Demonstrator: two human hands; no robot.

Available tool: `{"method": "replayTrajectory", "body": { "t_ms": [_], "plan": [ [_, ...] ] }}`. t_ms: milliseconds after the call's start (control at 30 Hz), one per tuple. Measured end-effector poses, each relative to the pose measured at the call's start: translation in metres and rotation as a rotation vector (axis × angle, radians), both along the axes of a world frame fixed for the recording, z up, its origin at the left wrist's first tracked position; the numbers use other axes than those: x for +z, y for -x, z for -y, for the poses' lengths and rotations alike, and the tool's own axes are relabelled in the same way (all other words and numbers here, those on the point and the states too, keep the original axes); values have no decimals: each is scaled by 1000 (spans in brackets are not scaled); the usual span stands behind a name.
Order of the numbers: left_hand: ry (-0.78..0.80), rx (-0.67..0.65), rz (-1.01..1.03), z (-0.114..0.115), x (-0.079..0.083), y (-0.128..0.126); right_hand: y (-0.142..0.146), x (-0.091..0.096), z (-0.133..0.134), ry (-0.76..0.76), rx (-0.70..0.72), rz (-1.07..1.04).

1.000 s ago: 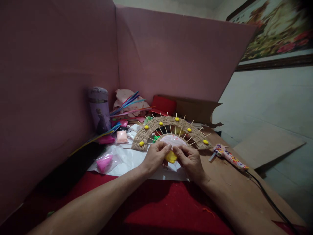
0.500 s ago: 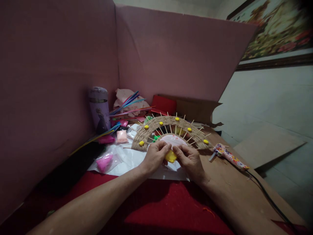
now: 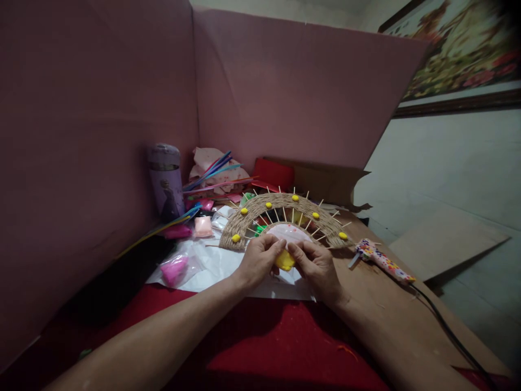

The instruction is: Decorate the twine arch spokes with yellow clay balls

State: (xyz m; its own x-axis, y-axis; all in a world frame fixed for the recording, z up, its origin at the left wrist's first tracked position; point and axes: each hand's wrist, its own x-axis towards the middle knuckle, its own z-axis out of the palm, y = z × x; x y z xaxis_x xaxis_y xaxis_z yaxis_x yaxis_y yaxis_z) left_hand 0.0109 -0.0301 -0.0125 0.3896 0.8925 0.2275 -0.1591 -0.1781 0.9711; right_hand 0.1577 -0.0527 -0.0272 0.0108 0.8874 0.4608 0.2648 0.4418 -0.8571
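Between both hands is a lump of yellow modelling clay. My left hand pinches its left side with thumb and fingers, and my right hand grips the right side the same way. Just beyond my hands lies a woven twine fan, a half ring on thin sticks with several yellow clay dots on it. Its pale pink centre is partly hidden by my fingers. White paper lies beneath my hands.
Packets of clay, one bright pink, lie at left near a purple tumbler. Pipe cleaners rest on pink cloth. A flower-patterned glue gun with a black cord lies right, on brown cardboard. Red cloth covers the front.
Almost nothing differs. Both hands keep their hold on the yellow clay in the same place, and the fan has not moved.
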Motion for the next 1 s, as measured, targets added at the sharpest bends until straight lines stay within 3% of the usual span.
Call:
{"method": "replayTrajectory", "body": {
  "t_ms": [1000],
  "plan": [
    [-5, 50, -67, 2, 1, 1, 2, 5, 4, -40, 28, 136]
  ]
}}
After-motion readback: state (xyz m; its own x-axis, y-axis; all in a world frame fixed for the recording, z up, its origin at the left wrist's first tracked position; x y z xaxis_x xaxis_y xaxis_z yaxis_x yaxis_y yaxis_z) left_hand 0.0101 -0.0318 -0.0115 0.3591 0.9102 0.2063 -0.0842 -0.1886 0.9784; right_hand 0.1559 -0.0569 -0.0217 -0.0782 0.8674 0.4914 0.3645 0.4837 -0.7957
